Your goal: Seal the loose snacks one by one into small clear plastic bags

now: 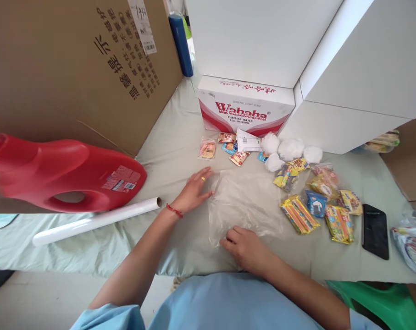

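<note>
A thin sheet of clear plastic film (247, 201) lies spread and wrinkled on the covered table in front of me. At its left edge, my left hand (196, 188) rests palm down with the fingers stretched out and touching the film. My right hand (247, 247) is at the front edge, its fingers curled in and its fingertips on the film. Behind the film sit several small snack packets (240, 158) and white cotton-like balls (290, 149). More snacks in yellow wrappers (299, 214) and a blue packet (316, 204) are to the right.
A white film roll (97, 220) lies left, below a red jug (70, 174) and a large cardboard box (73, 68). A Wahaha water carton (245, 107) stands at the back against white cabinets (256, 41). On the right are a black phone (375, 231) and a green stool (383, 305).
</note>
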`<state>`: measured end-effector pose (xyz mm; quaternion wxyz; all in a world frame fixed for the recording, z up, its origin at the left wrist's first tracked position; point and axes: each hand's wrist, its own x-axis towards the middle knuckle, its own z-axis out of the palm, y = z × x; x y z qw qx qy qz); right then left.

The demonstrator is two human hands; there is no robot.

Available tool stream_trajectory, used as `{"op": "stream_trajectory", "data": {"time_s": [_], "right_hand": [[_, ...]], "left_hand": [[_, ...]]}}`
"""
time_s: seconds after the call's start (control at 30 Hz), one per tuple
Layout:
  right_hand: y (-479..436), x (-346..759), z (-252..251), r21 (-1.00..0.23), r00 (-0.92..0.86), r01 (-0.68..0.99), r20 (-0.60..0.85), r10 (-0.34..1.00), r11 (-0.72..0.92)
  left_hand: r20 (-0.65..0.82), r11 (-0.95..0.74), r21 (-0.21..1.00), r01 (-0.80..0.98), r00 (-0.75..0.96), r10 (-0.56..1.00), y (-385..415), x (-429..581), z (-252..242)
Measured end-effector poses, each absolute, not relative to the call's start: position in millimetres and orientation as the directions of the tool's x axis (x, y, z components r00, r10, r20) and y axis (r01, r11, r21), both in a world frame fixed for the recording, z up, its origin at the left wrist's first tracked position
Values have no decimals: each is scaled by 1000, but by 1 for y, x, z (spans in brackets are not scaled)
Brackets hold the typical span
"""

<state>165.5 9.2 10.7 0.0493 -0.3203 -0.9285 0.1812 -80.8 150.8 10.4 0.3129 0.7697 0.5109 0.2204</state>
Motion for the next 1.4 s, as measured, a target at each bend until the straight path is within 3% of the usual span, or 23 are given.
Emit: {"op": "stream_trajectory", "data": {"time_s": [0.1, 0.17, 0.23, 0.3, 0.43, 0.47, 0.53, 0.63, 0.73, 0.83, 0.97, 1.03, 1.2, 1.3, 1.4], "right_hand": [[14, 153, 10, -355, -762, 612, -25, 647, 707], [16, 145, 11, -351, -756, 625, -48, 653, 697], [16, 139, 13, -368, -748, 638, -86, 658, 676], [14, 139, 20, -429, -767, 612, -116, 631, 664], [11, 159, 48, -747, -899, 335, -71, 433, 574], [13, 168, 54, -815, -898, 281, -37, 439, 506], [20, 185, 59, -863, -792, 306, 3, 610, 401], [30, 209, 43, -715, -470, 613, 13, 882, 337], [25, 230, 10, -473, -409, 806, -11, 912, 356], [14, 254, -7, -402, -468, 820, -62, 882, 407], [33, 275, 12, -495, -513, 771, -109, 852, 401], [65, 270, 28, -481, -476, 799, -140, 868, 361], [178, 218, 46, -155, -393, 915, -141, 909, 372], [232, 182, 46, -33, -499, 865, -175, 849, 501], [257, 167, 47, 59, -485, 854, -268, 832, 517]], "left_hand": [[207, -225, 735, 640, 105, 973, 122, -59, 40], [219, -188, 811, 554, 11, 976, 99, -39, 55], [143, -165, 867, 469, 84, 986, 84, -22, 57], [68, -131, 859, 495, 145, 987, 81, -12, 45], [-17, -163, 700, 695, 244, 970, 87, -16, 4], [-12, -200, 654, 730, 274, 962, 87, -19, -4], [3, -278, 568, 774, 336, 942, 83, -22, -13], [9, -383, 440, 812, 422, 906, 72, -27, -16], [19, -449, 302, 841, 465, 885, 63, -37, -17], [30, -479, 212, 852, 484, 874, 58, -53, -18], [29, -520, 196, 831, 525, 850, 55, -66, -19], [25, -520, 208, 829, 527, 850, 55, -68, -19], [22, -527, 221, 821, 536, 844, 55, -67, -19], [39, -535, 206, 820, 539, 841, 54, -67, -19], [58, -535, 213, 818, 536, 842, 54, -68, -18]]}}
